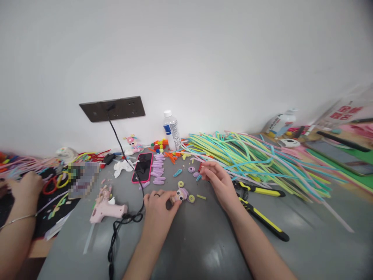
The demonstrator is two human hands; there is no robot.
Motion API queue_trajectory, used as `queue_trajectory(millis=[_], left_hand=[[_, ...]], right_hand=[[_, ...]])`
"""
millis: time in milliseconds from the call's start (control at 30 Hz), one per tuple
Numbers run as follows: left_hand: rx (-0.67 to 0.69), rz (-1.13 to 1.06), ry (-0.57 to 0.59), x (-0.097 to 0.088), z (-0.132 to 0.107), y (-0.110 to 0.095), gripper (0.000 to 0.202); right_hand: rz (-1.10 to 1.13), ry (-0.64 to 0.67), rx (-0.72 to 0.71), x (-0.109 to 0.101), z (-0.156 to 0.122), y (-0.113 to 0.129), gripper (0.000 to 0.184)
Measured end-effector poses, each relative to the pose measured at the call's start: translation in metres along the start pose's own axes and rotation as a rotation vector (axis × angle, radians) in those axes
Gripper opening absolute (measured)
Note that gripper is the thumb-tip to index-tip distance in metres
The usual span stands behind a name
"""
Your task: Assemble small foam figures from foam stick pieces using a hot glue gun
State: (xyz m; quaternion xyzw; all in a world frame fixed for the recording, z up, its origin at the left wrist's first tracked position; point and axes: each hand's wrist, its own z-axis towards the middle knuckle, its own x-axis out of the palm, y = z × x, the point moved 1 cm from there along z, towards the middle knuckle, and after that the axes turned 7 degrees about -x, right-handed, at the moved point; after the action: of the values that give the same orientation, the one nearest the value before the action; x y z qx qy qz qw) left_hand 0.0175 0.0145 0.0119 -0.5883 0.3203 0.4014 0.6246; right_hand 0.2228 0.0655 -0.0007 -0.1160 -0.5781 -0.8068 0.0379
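My left hand rests on the grey table, fingers closed on a small purple pipe-cleaner figure with googly eyes. A ring sits on one finger. My right hand hovers a little farther back with its fingertips pinched on a tiny reddish piece I cannot make out, close to a blue curl and a purple ring. Yellow rings lie beside the figure. A row of purple loops lies behind my left hand.
A pink glue gun with a black cord lies at left, next to a pink-cased phone. Yellow-handled pliers lie by my right forearm. A big heap of coloured pipe cleaners fills the right. A water bottle stands at the wall. Another person's hand works at far left.
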Motion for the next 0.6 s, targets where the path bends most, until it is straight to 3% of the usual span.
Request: queue_trajectory(millis=[333, 600], left_hand=[[0.053, -0.056, -0.03, 0.006, 0.002, 0.013, 0.014], [0.007, -0.353, -0.259, -0.006, 0.0, 0.005, 0.015]], right_hand=[[-0.013, 0.001, -0.005, -0.001, 0.001, -0.001, 0.028], [0.009, 0.015, -0.021, 0.001, 0.0, -0.004, 0.03]])
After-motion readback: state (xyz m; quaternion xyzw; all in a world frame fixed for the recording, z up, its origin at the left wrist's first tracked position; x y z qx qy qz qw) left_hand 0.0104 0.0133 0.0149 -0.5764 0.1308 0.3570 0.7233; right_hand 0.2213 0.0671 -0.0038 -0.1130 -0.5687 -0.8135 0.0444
